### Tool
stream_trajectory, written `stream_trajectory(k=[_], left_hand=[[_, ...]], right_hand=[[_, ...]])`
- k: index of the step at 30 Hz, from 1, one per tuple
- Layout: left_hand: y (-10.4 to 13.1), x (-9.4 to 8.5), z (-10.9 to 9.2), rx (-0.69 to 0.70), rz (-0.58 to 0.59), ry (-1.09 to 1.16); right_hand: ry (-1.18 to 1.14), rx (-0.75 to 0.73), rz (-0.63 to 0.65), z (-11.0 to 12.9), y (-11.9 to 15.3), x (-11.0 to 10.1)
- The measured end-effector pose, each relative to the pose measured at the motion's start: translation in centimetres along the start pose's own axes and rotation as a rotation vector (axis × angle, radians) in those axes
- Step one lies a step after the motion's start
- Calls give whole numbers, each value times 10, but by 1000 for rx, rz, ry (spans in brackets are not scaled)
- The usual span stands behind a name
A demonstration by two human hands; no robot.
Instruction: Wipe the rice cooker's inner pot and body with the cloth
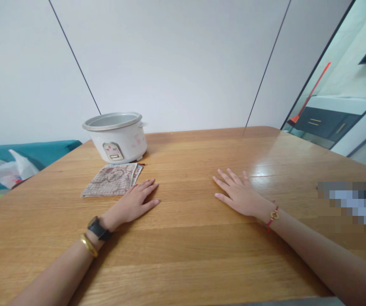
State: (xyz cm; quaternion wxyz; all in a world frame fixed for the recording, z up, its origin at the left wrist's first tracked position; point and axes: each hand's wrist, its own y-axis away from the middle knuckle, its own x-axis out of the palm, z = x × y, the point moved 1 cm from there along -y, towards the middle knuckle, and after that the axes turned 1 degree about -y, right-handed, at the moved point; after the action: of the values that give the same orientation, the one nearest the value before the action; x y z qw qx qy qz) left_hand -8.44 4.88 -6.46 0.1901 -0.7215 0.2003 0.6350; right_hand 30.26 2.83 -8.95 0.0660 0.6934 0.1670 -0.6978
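My left hand (136, 202) lies flat on the wooden table (176, 255), fingers stretched out, holding nothing. Its fingers are beside the right edge of a folded, patterned cloth (111, 180); whether they touch it I cannot tell. Behind the cloth stands a white rice cooker (122, 142) without a lid, a switch panel on its front. The bottom of its inside is hidden by the rim. My right hand (238, 193) rests palm down with its fingers spread, to the right of the table's middle, and nothing is in it.
A pale panelled wall (183, 63) rises behind the table. To the left, a white plastic bag (9, 170) sits on a teal seat (52, 148). A blurred-out item (358, 206) lies at the right. Through a doorway, an orange broom (313, 91) leans near a dark cabinet (326, 123).
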Motion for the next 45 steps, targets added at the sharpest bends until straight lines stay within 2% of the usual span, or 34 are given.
stream_trajectory(k=[3, 8, 19, 37, 45], left_hand=[[0, 0, 0, -1, 3, 1], [0, 0, -1, -7, 13, -9], [0, -2, -2, -13, 27, -10], [3, -3, -8, -37, 96, -84], [3, -2, -8, -33, 137, -104]], right_hand=[[-6, 4, 5, 0, -1, 0], [-59, 19, 91, -2, -2, -1], [-41, 11, 139, 0, -3, -8], [-54, 14, 112, -2, -3, -5], [-57, 23, 138, -2, -3, -6]])
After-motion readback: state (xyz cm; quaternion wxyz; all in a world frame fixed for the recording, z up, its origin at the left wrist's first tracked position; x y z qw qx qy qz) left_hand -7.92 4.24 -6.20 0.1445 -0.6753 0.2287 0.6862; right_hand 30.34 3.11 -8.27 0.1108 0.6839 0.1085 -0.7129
